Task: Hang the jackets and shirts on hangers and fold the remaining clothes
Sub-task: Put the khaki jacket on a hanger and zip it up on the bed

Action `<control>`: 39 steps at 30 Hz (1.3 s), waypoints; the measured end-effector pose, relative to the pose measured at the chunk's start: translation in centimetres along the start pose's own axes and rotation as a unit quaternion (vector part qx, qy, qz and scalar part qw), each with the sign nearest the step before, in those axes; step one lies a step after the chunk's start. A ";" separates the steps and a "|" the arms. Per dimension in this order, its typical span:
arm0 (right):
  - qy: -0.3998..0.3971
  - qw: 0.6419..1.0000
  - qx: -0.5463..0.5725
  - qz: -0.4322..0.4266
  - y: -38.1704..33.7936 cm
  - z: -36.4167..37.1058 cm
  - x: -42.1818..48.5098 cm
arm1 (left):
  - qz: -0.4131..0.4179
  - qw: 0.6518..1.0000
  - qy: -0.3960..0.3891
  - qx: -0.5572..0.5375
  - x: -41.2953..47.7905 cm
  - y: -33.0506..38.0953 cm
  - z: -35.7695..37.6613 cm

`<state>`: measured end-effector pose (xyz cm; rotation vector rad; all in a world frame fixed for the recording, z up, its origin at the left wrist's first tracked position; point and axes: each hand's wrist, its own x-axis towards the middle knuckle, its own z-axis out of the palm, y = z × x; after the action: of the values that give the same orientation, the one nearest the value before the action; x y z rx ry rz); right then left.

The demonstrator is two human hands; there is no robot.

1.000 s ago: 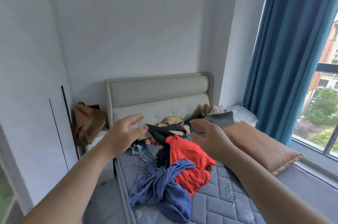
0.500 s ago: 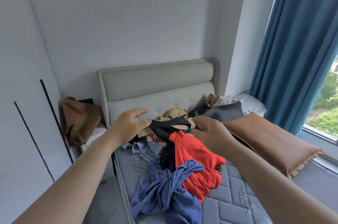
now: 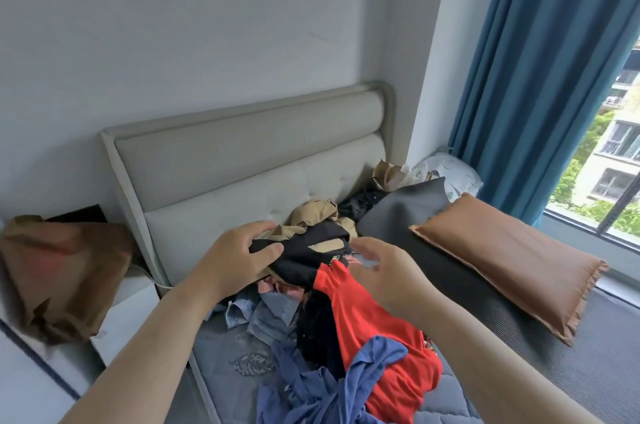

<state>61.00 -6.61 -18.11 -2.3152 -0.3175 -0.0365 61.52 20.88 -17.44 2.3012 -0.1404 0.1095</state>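
This is a bedroom in a home. A bed fills the middle, its padded grey headboard at 12 o'clock against a plain pale wall, with a quilted mattress below it. A brown pillow lies on the bed at 3 o'clock. A loose heap of clothes covers the mattress at 6 o'clock, a black garment on top. A white nightstand at 9 o'clock carries a crumpled brown bag. A long blue curtain hangs at 2 o'clock beside a window, through which a block of flats and greenery show.
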 end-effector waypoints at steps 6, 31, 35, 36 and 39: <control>0.028 0.999 -0.006 0.025 0.9 0.0 2.1 | 0.017 0.999 -0.032 -0.026 2.5 -0.5 0.4; 0.024 0.992 -0.012 0.120 11.7 12.0 24.3 | -0.045 0.988 -0.138 -0.054 28.1 -20.9 6.7; 0.030 0.986 0.001 0.161 16.7 17.4 29.5 | -0.096 0.977 -0.174 -0.081 33.6 -28.1 11.4; 0.027 0.984 0.004 0.178 18.1 18.7 30.6 | -0.109 0.974 -0.181 -0.087 34.7 -30.0 12.8; 0.010 0.977 0.006 0.213 21.8 22.3 33.3 | -0.121 0.973 -0.190 -0.056 37.7 -35.5 16.5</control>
<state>96.82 2.17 -44.96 -2.3234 0.1922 0.1549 104.28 29.75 -49.82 2.1841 -0.0580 -0.4554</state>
